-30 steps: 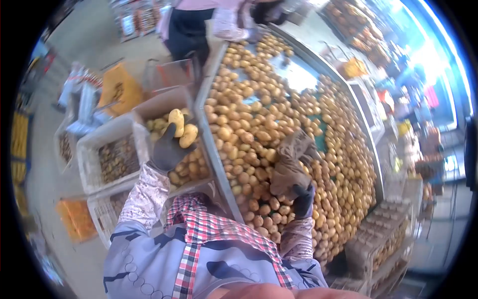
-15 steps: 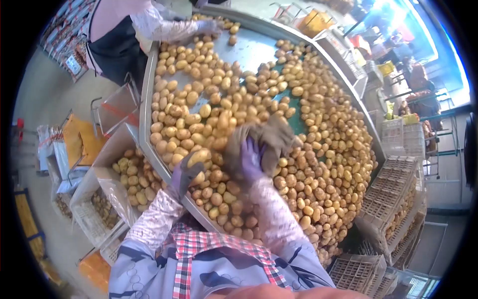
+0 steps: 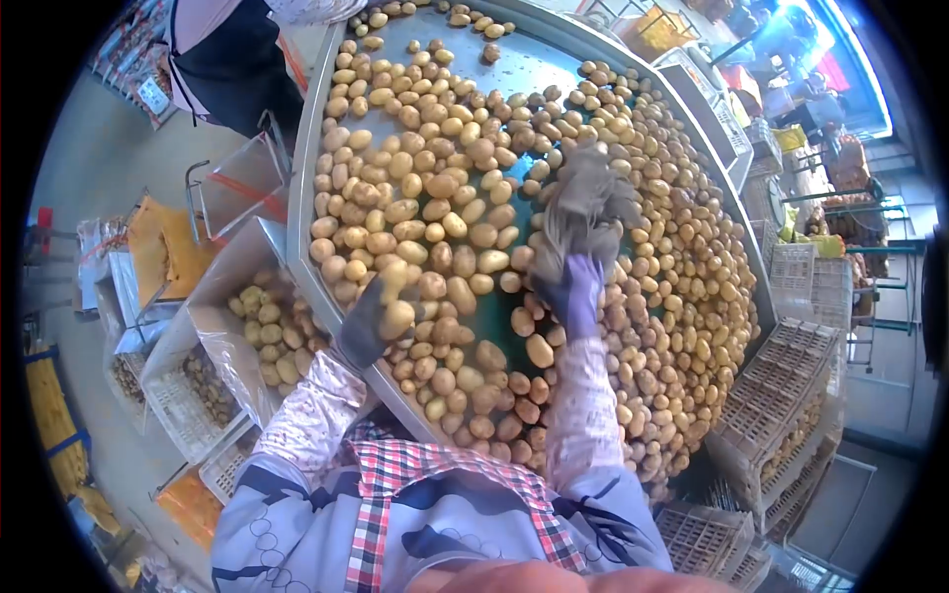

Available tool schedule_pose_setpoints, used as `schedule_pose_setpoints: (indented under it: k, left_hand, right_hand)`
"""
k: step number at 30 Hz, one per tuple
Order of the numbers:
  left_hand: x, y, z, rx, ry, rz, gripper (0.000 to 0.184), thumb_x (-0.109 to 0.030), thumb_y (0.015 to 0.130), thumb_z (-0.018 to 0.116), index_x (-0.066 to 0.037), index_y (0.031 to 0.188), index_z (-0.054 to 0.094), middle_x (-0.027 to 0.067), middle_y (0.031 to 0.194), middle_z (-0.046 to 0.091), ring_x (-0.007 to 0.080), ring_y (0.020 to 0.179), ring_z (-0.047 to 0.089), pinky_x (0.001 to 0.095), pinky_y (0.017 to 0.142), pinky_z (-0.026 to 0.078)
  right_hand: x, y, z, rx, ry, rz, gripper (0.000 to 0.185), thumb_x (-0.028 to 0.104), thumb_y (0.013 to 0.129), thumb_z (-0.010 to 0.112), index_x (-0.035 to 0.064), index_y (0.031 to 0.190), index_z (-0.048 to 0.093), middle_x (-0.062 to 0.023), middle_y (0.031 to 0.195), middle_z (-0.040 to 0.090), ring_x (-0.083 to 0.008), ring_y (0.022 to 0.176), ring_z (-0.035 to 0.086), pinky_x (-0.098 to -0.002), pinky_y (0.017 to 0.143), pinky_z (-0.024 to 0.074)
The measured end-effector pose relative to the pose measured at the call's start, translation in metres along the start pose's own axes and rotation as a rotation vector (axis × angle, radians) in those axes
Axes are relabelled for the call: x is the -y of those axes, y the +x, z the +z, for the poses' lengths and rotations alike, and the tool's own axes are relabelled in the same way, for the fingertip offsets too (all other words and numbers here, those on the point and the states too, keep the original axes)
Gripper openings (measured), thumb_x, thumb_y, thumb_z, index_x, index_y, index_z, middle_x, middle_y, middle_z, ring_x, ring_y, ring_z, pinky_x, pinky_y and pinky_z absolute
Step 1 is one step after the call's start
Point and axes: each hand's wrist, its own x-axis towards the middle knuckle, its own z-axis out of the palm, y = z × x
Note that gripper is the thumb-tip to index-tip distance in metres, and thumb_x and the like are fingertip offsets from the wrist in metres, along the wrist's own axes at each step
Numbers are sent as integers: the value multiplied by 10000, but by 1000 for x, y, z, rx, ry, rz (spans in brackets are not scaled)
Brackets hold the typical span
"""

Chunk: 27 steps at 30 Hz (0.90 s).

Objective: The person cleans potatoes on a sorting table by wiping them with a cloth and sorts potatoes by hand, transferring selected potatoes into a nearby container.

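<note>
My right hand (image 3: 578, 292), in a purple glove, grips a crumpled grey-brown cloth (image 3: 591, 203) over the middle of the sorting table. Loose potatoes (image 3: 682, 296) lie all around the cloth. By the table's near-left edge is my left hand (image 3: 364, 328) in a dark glove, its fingers curled round a potato (image 3: 397, 319). Another, blurred potato (image 3: 394, 277) touches that hand's fingertips. Part of the left fingers is hidden. Between my hands, a strip of green table surface (image 3: 499, 336) shows among the potatoes.
A metal rim (image 3: 308, 188) borders the table. At left stand a plastic-lined crate of potatoes (image 3: 267, 331) and a smaller white crate (image 3: 188, 405). Stacked slatted crates (image 3: 781, 376) are at right. Across the table's far-left corner, another person's sleeve (image 3: 311, 8) reaches in.
My right hand and the cloth have moved right and slightly farther away, exposing green surface. My left hand stays near the edge with a potato. The other person's hand has left the view.
</note>
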Motion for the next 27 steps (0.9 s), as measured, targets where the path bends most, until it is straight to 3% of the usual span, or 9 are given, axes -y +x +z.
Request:
schedule_pose_setpoints:
  k: [4,5,8,10,11,15,20,23,27]
  left_hand:
    - [-12,-6,10,17,797,358,524,35,861,622,-87,1333,428,86,1218,562,265,1093,585,424,823,559]
    - [-21,-8,15,22,996,495,548,44,850,631,-90,1338,421,82,1227,558,276,1125,572,436,842,556]
    - [-16,-16,23,134,391,371,504,-129,952,523,-127,1426,353,98,1328,497,317,1231,506,463,942,520]
    - [-9,-27,27,97,-963,-182,464,-236,1003,433,-141,1447,339,107,1370,466,329,1236,501,459,962,508]
    - [-12,-29,31,86,-794,-129,463,-258,1005,424,-140,1445,344,102,1376,461,308,1227,509,444,952,513]
    - [-34,-35,46,-11,-354,-29,480,-285,978,497,-132,1419,382,70,1346,484,223,1178,542,372,890,536]
    - [-32,-38,43,-103,-235,30,506,-236,917,616,-116,1372,431,38,1242,551,195,1120,572,324,831,551]
    - [-18,-32,31,-112,118,176,463,-251,943,570,-110,1365,442,46,1256,546,209,1111,581,339,830,554]
    - [-24,-27,33,-94,-401,-26,441,-275,981,496,-77,1372,443,63,1308,532,248,1117,585,375,843,553]
  right_hand:
    - [-15,-97,-64,199,107,93,324,290,662,774,31,802,638,-91,767,601,-292,804,575,-381,737,466]
    - [-1,-105,-98,243,500,399,324,264,687,756,19,873,651,-84,836,626,-256,848,591,-360,765,472]
    - [8,-147,-168,15,843,788,429,190,765,696,-24,1128,617,-90,1060,649,-186,966,611,-308,840,493]
    - [3,-171,-191,-347,1218,689,267,157,801,598,-46,959,665,-63,899,669,-161,840,638,-280,730,514]
    - [10,-181,-195,-545,1205,676,284,169,819,587,-51,986,652,-85,957,662,-179,891,631,-297,774,514]
    - [12,-202,-187,-424,467,215,368,222,891,543,-21,1166,556,-170,1217,555,-289,1111,531,-420,955,427]
    - [41,-193,-64,306,-384,228,509,344,872,549,80,1300,477,-224,1397,349,-407,1321,278,-572,1035,240]
    - [53,-168,-23,316,-378,250,760,547,754,640,141,1365,440,-249,1439,296,-526,1337,226,-721,1031,111]
    - [57,-90,-13,354,-445,259,556,186,920,440,102,1451,297,-224,1479,253,-454,1366,249,-602,1084,204]
